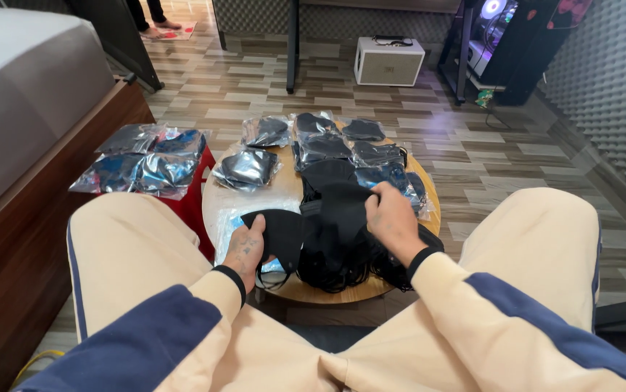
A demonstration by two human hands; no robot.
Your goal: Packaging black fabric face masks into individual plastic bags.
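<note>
Bed [23, 94]: grey mattress on a dark wooden frame, along the left edge of view.
Floor [269, 94]: wood-pattern planks; a white box-shaped speaker [388, 61] stands at the far side, well apart from the work.
Round table [342, 290]: low, light wooden top, set between the person's knees.
Red stool [195, 203]: just left of the table, bearing a stack of bagged masks [146, 161] in clear plastic.
Bagged masks on table [327, 145]: several clear packets with dark contents, laid in rows across the far half of the top.
Loose mask pile [342, 250]: black fabric masks heaped on the near half of the table, ear loops trailing over the near edge.
Black mask [280, 232]: held at the pile's left side, above the table's near-left part.
Left hand [246, 247]: fingers closed on the black mask's left edge, thumb on top.
Right hand [393, 218]: fingers curled down, pinching black fabric at the pile's top; which piece cannot be told.
</note>
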